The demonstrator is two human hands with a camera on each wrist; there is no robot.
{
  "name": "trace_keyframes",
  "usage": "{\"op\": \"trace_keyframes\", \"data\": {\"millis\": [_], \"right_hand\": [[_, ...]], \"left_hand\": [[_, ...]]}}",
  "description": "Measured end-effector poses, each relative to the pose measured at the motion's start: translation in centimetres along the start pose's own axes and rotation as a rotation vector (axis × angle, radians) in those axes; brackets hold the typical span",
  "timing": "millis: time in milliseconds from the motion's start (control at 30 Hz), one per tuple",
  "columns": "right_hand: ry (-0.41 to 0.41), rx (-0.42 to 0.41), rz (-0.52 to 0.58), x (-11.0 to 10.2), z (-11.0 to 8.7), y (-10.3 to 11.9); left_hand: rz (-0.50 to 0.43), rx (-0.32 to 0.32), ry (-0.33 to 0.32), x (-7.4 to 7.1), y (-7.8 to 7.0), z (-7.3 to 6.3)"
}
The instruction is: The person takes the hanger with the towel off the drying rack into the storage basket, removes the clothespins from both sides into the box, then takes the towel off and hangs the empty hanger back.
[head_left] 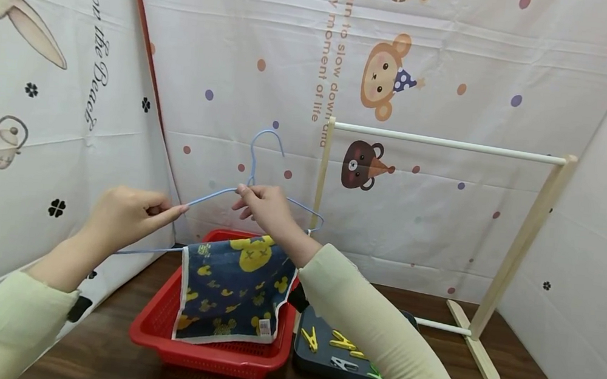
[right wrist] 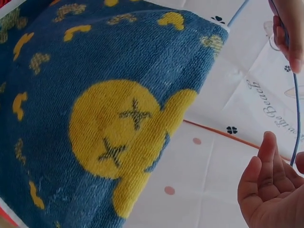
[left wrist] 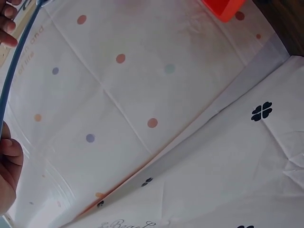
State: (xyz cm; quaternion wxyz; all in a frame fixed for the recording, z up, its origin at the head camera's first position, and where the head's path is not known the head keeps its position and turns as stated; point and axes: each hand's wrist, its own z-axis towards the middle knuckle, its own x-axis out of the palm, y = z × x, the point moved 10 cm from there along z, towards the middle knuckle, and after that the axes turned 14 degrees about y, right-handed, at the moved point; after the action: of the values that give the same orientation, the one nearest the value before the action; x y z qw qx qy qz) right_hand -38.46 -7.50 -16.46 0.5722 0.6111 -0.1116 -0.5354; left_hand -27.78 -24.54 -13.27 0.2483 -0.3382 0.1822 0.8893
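1. Pinching the blue hanger (head_left: 211, 196) is the work of both hands: the left hand (head_left: 125, 215) has thumb and finger clamped on its left shoulder, while the right hand (head_left: 270, 209) grips beside the neck, its other fingers loosely extended.
2. The cloth (head_left: 233, 292), dark blue with yellow figures, is draped over the hanger's lower bar and hangs above the red basket (head_left: 149, 333).
3. The key relation seems to be hook to rail: the hook (head_left: 253, 154) stands upright with its tip towards the right, and the rail (head_left: 450, 143) lies off to that side, a little higher in the head view. The hanger's long axis runs left to right, left end lower; the right hand is nearer the rail.
4. The left wrist hides part of the hanger's left end, and the right forearm covers the cloth's upper right corner. The right sleeve (head_left: 377, 337) masks some of the tray (head_left: 314, 361).
5. Both wrist views crop their own hand at the edge; whether the hanger touches the rack's near post (head_left: 323, 173) cannot be told.
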Motion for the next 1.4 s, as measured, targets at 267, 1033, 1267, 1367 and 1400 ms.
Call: {"op": "trace_keyframes", "data": {"millis": [267, 1033, 1267, 1367, 1400], "right_hand": [[-0.029, 0.007, 0.037, 0.4, -0.2, 0.6], [0.067, 0.069, 0.014, -0.1, -0.9, 2.3], [0.064, 0.096, -0.220, -1.8, -1.7, 1.4], [0.077, 0.100, -0.306, -2.4, -2.2, 1.2], [0.083, 0.102, -0.326, -2.6, -2.4, 1.2]], "left_hand": [[-0.091, -0.038, 0.124, -0.1, -1.1, -0.8], [-0.281, -0.025, 0.321, 2.0, -9.8, 0.6], [-0.149, -0.047, 0.314, 5.2, -13.1, 2.2], [-0.145, -0.060, 0.367, 7.3, -13.8, 2.7], [-0.154, -0.068, 0.395, 8.0, -13.9, 2.8]]}}
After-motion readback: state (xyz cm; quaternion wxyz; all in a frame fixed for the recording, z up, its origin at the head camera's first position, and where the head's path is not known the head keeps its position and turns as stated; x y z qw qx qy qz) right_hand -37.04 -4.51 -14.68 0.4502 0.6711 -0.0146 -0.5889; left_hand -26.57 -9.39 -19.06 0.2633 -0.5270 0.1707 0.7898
